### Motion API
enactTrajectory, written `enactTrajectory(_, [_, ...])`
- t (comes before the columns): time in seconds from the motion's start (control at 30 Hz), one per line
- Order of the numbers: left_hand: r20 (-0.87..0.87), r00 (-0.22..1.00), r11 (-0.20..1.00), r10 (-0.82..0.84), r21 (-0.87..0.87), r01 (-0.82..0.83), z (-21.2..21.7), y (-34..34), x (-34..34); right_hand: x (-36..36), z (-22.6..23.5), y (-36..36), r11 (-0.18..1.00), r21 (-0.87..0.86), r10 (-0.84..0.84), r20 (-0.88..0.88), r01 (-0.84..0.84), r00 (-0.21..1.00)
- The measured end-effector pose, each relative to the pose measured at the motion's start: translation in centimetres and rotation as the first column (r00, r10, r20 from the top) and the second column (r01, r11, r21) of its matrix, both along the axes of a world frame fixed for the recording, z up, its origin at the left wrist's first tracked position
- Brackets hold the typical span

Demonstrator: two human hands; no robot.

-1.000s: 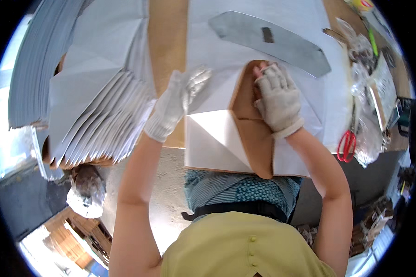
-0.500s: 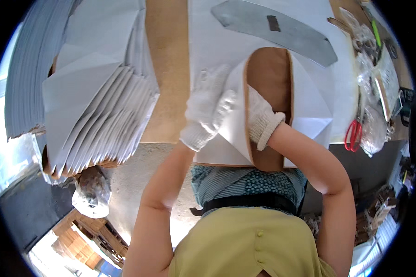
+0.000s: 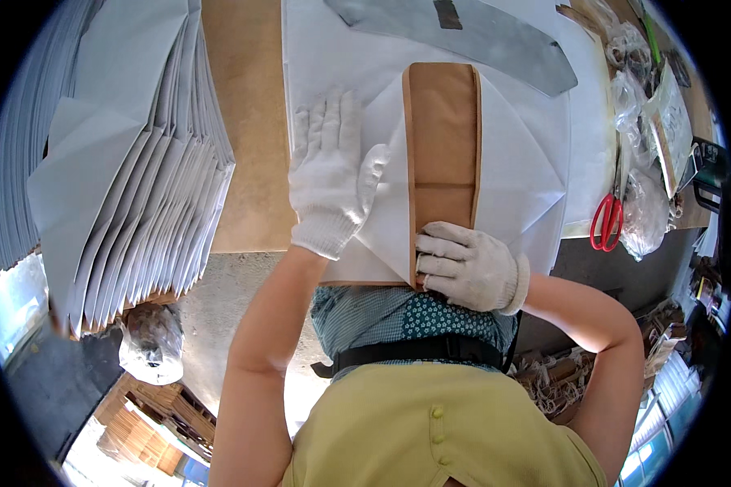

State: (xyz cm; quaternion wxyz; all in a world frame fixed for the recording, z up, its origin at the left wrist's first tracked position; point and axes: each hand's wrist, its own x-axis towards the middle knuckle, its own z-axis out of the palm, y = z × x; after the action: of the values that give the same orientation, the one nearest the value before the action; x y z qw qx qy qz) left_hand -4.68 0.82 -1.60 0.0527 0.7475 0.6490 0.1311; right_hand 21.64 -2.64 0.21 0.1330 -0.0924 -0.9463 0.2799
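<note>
A folded paper bag, white outside and brown inside (image 3: pixel 444 138), lies on white sheets, its long narrow brown opening running away from me. My left hand (image 3: pixel 329 174), in a white knit glove, rests flat on the white paper left of the opening, fingers stretched out and thumb apart. At the near end of the brown part is my gloved right hand (image 3: pixel 471 266), back up, its fingers pointing left across the brown paper and the near edge. Nothing shows in its fingers, though the tips are partly hidden. A grey flat template (image 3: pixel 495 45) with a dark patch lies beyond the bag.
To the left stands a stack of folded white paper bags (image 3: pixel 138 195). Red-handled scissors (image 3: pixel 607 219) and clear plastic bags (image 3: pixel 644 215) lie along the right side of the table (image 3: pixel 248 122). A plastic-wrapped bundle (image 3: pixel 152 345) is below the table's left side.
My right hand has come out of the bag's opening and moved to its near end. The opening is flatter and narrower. My left hand has flattened on the paper. The whole view has shifted slightly.
</note>
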Motion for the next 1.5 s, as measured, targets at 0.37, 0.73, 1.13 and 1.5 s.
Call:
enactTrajectory(0.37, [0.018, 0.990, 0.990, -0.137, 0.021, 0.137, 0.2, 4.3, 5.0, -0.4, 0.0, 2.7, 0.973, -0.087, 0.215, 0.006, -0.213, 0.977])
enactTrajectory(0.73, [0.045, 0.985, 0.985, -0.168, -0.042, 0.169, 2.1, 1.2, 3.7, 2.5, 0.7, 5.7, 0.664, 0.322, -0.738, 0.140, 0.675, 0.660])
enactTrajectory(1.13, [0.024, 0.983, 0.983, -0.183, 0.000, 0.183, 1.8, -2.6, 0.6, 7.0, -0.4, 18.3, 0.097, 0.251, -0.986, -0.105, 0.963, 0.127])
enactTrajectory(1.5, [0.147, 0.989, 0.999, -0.006, 0.040, 0.000, 1.9, -8.2, -2.2, 18.1, 6.3, 9.7, -0.058, -0.594, -0.955, 0.267, 0.802, 0.128])
